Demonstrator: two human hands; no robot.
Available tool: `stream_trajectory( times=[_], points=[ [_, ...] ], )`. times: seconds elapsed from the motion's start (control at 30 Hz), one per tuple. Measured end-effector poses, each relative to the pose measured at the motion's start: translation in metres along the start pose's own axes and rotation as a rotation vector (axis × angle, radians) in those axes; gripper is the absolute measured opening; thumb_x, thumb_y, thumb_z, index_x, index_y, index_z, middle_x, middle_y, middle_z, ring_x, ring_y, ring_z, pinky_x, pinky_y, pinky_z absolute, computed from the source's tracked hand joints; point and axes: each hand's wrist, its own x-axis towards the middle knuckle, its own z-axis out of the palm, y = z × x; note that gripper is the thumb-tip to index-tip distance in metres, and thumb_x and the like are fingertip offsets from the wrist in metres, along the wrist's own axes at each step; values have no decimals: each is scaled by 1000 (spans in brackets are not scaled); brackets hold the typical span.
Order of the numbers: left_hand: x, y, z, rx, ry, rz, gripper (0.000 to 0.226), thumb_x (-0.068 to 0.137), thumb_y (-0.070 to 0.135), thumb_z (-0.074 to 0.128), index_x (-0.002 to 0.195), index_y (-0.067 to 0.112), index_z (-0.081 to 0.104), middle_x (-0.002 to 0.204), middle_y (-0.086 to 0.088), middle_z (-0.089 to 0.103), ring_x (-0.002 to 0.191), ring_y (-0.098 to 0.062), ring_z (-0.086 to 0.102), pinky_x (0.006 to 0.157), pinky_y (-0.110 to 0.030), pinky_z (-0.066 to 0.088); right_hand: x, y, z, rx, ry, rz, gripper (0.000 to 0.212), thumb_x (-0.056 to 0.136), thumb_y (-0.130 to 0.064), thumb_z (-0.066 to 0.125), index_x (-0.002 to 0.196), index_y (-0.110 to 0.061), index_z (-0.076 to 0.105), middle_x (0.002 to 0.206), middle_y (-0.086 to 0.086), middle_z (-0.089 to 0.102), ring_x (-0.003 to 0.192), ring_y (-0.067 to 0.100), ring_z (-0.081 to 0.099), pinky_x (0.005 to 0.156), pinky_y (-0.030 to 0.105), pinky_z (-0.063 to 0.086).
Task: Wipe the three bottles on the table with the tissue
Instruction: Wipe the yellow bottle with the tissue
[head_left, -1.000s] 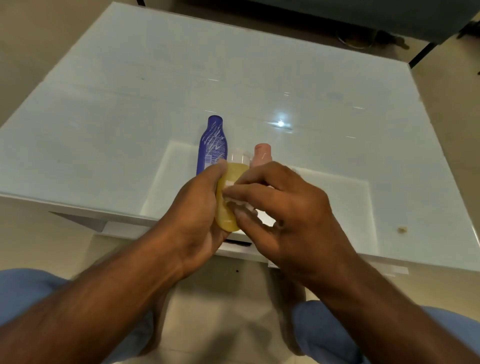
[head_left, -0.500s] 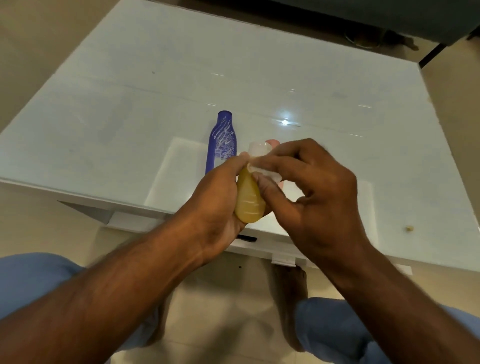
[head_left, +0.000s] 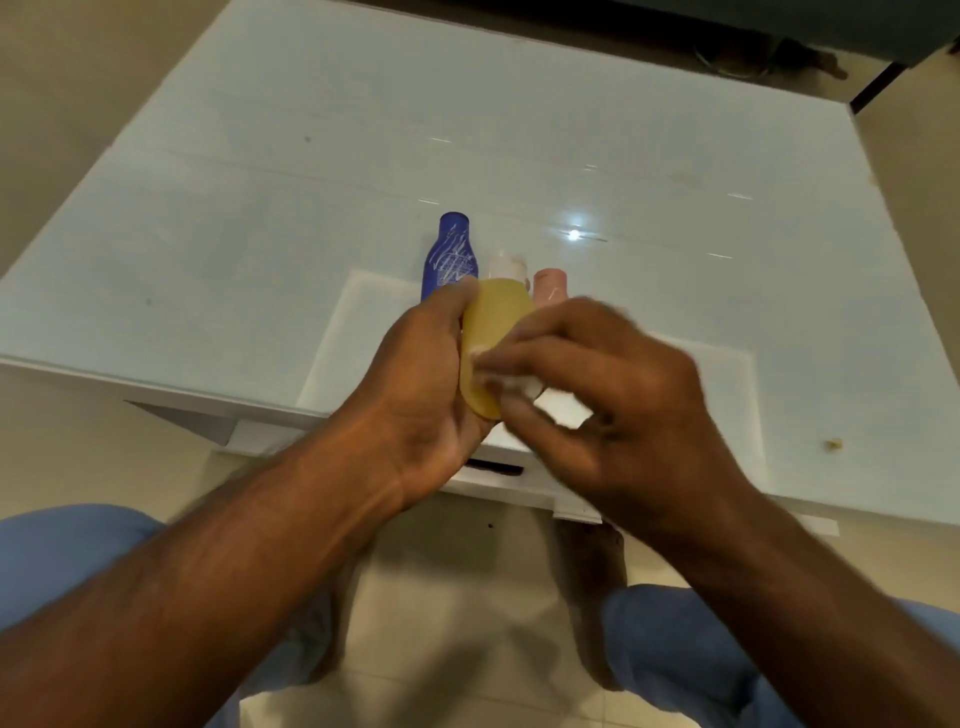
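While the yellow translucent plastic bottle (head_left: 496, 332) is gripped upright-ish by the left hand (head_left: 415, 395) at frame centre, a white tissue (head_left: 511, 382) is pinched against its lower right side by the right hand (head_left: 613, 410), w/ fingers curled.

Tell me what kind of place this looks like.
Probably a room in a home, though that is a guess. A seated person works at a low glossy white table on a beige tiled floor, with small toiletry-type bottles, blue and pink, standing on it.
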Motion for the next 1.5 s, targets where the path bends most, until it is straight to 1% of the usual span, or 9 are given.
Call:
stream_trajectory(
  times=[0.1, 0.27, 0.4, 0.57, 0.83, 0.97, 1.1, 1.3, 1.5],
  points=[
    [1, -6, 1, -67, -2, -11, 42, 104, 35, 43, 142, 16, 49, 120, -15, 70, 92, -25, 71, 75, -36, 61, 9, 13, -11, -17, 160, 118, 17, 89, -3, 82, 105, -7, 82, 105, 8, 73, 98, 13, 67, 88, 24, 55],
    [1, 0, -4, -85, -9, -18, 45, 104, 37, 39, 139, 13, 52, 107, -11, 68, 87, -19, 67, 84, -34, 55, -2, -4, 0, 22, -52, -42, 12, 87, -7, 82, 99, -6, 82, 103, 8, 73, 95, 21, 69, 86, 27, 53],
    [3, -3, -3, -119, -12, 18, 40, 104, 32, 40, 136, 13, 54, 110, -10, 73, 90, -23, 72, 84, -40, 59, 6, 9, -11, 47, 88, 94, 14, 86, -5, 83, 100, -7, 83, 100, 8, 73, 95, 17, 69, 86, 23, 54],
    [4, 1, -5, -99, 22, 25, 44, 105, 38, 38, 136, 15, 59, 114, -12, 66, 98, -24, 65, 102, -42, 47, -2, -5, -2, 43, -45, 5, 12, 84, -6, 84, 95, -7, 82, 98, 6, 72, 90, 15, 68, 79, 23, 54],
    [3, -4, -8, -17, -13, 37, 46, 102, 45, 44, 136, 17, 57, 115, -16, 67, 98, -26, 68, 95, -47, 52, -4, -10, 3, 73, -71, -34, 11, 84, -5, 83, 95, -6, 82, 95, 7, 71, 88, 20, 66, 78, 31, 54],
    [1, -15, -1, -20, -35, 50, 43, 105, 35, 41, 137, 10, 57, 117, -15, 70, 102, -21, 69, 82, -34, 60, 9, 1, -2, 82, 74, 16, 14, 89, -2, 81, 102, -6, 82, 101, 8, 74, 96, 25, 70, 86, 39, 56],
    [5, -22, 0, -26, -14, 53, 43, 102, 35, 50, 138, 13, 55, 133, -19, 64, 122, -32, 63, 101, -48, 51, 12, 8, -11, 41, 170, 145, 9, 86, -4, 83, 94, -5, 81, 93, 7, 71, 88, 15, 67, 78, 28, 56],
    [0, -9, -4, -46, -26, 62, 46, 103, 41, 44, 136, 11, 57, 110, -15, 66, 94, -24, 68, 82, -40, 57, 0, -6, -1, 58, -38, -41, 6, 88, -8, 82, 93, -5, 80, 94, 10, 69, 86, 25, 67, 79, 37, 55],
    [0, -22, 6, -21, -5, 47, 43, 100, 38, 50, 131, 9, 59, 115, -22, 71, 93, -29, 68, 89, -46, 55, 17, 13, -24, -6, 202, 132, 10, 92, -7, 80, 103, -7, 82, 101, 6, 74, 94, 13, 69, 83, 28, 57]
  ],
)
